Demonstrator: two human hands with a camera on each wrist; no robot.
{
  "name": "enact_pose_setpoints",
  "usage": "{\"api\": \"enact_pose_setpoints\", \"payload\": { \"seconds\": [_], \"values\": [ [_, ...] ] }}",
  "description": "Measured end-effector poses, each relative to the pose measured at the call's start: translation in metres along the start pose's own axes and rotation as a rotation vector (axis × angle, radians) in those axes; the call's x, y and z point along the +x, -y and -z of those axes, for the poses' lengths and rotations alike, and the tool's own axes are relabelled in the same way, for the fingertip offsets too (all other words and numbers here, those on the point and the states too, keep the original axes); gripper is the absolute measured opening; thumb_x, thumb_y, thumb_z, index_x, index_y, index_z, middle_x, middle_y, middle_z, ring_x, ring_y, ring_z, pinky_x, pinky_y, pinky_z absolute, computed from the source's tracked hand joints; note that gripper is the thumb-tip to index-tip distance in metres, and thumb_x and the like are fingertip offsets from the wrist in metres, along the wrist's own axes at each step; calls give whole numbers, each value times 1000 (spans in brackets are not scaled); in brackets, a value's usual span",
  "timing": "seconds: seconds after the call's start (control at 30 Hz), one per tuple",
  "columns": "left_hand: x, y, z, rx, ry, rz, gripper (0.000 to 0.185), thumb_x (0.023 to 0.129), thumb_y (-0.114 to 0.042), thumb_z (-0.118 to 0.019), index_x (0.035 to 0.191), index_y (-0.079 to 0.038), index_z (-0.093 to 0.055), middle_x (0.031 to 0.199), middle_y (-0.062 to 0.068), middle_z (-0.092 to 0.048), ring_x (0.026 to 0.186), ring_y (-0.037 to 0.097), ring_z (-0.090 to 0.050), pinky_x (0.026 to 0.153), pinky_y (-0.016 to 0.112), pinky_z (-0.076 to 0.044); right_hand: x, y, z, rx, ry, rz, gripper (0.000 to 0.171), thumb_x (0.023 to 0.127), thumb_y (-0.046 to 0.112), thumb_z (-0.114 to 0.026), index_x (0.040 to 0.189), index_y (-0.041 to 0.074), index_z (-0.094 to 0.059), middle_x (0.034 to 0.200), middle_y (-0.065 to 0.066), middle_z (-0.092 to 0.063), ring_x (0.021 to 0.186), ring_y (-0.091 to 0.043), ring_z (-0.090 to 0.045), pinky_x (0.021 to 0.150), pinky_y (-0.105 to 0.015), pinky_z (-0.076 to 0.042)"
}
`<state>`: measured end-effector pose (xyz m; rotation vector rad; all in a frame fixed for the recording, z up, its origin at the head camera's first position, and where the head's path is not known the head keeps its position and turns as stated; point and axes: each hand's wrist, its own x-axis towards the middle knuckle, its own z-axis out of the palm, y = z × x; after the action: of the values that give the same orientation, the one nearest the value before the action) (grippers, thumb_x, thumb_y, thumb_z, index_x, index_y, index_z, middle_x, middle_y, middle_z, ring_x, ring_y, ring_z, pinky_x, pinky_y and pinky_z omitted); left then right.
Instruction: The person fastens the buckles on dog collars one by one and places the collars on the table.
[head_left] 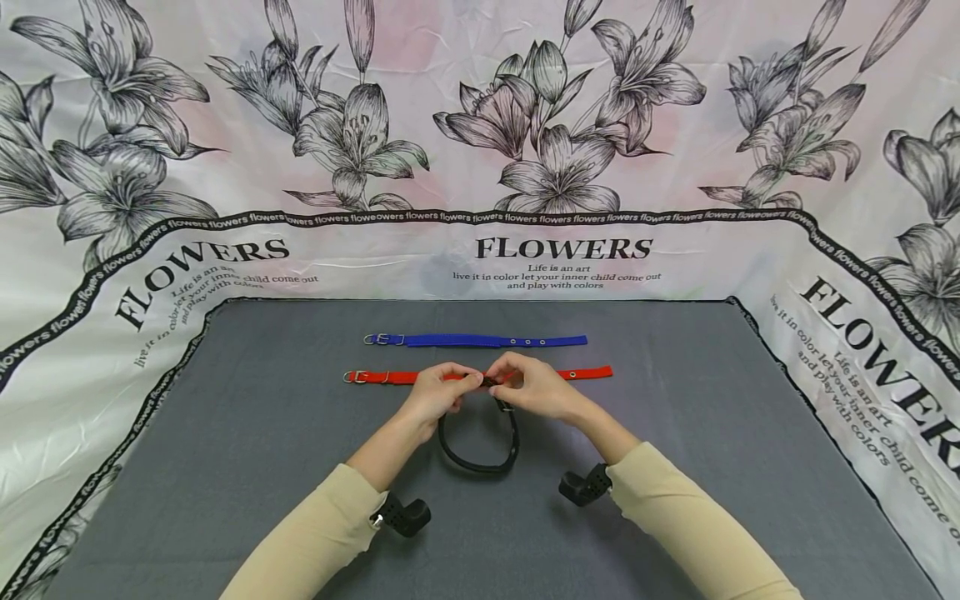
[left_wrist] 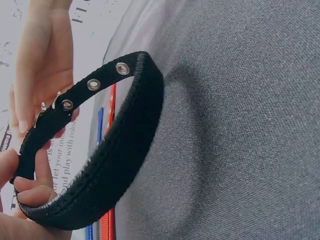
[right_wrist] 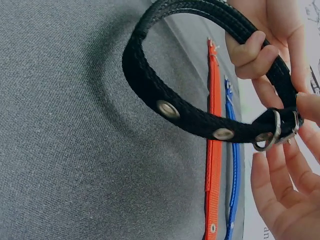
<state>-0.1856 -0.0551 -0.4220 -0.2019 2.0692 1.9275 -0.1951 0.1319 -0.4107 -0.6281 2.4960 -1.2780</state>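
A black collar (head_left: pixel 480 468) is bent into a closed loop and held upright over the table, its lower curve nearest me. My left hand (head_left: pixel 437 392) grips the band on the left, fingers curled round it, as the right wrist view shows. At the top of the loop my right hand (head_left: pixel 536 387) pinches the collar by its metal buckle (right_wrist: pixel 296 121). A D-ring (right_wrist: pixel 276 132) hangs beside the buckle, and the strap runs through there. Metal eyelets (left_wrist: pixel 93 84) line the narrower part of the band. Fingers partly hide the strap's end.
A red collar (head_left: pixel 592 372) lies stretched out just behind my hands, partly covered by them. Farther back, a blue collar (head_left: pixel 457 341) lies parallel to it. The grey tabletop (head_left: pixel 225 467) meets a white flower-printed cloth (head_left: pixel 390 258) at the back and sides.
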Motion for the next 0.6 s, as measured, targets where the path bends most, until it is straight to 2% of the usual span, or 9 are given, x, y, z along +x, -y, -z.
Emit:
{"api": "enact_pose_setpoints", "payload": {
  "seconds": [0.23, 0.33, 0.43, 0.53, 0.6],
  "values": [
    [2, 0, 2, -16, 16, -9, 19, 85, -21, -68, 99, -9, -67, 91, 10, -70, 57, 10, -47, 53, 21, -41, 1, 1, -3, -44, -46, 18, 18, 87, 14, -63, 104, 17, -58, 101, -1, -59, 76, -16, -59, 65, -30, -48],
    [1, 0, 5, 29, 49, -28, 21, 85, -22, -67, 103, -11, -67, 96, 12, -69, 60, 13, -53, 57, 24, -47, 1, 1, -3, -44, -66, 7, 17, 87, 14, -63, 103, 17, -59, 100, -1, -59, 71, -17, -59, 63, -29, -47],
    [-1, -1, 8, 93, 98, -65, 23, 85, -20, -67, 106, -12, -65, 98, 12, -68, 70, 24, -61, 66, 33, -53, 0, 2, -3, -39, -80, 9, 16, 87, 13, -62, 103, 15, -60, 98, -2, -60, 67, -16, -58, 60, -27, -46],
    [-4, -1, 11, 168, 145, -122, 24, 84, -14, -67, 108, -12, -63, 96, 11, -67, 81, 32, -64, 72, 40, -54, 0, 2, -3, -45, -88, 7, 16, 87, 13, -62, 102, 14, -61, 97, -3, -61, 65, -13, -57, 58, -27, -44],
    [-5, -1, 13, 236, 164, -173, 26, 83, -10, -68, 109, -12, -63, 94, 11, -66, 82, 33, -64, 71, 41, -54, 0, 2, -3, -52, -91, -3, 15, 87, 13, -62, 102, 15, -61, 96, -2, -61, 66, -12, -57, 58, -27, -44]
  ]
}}
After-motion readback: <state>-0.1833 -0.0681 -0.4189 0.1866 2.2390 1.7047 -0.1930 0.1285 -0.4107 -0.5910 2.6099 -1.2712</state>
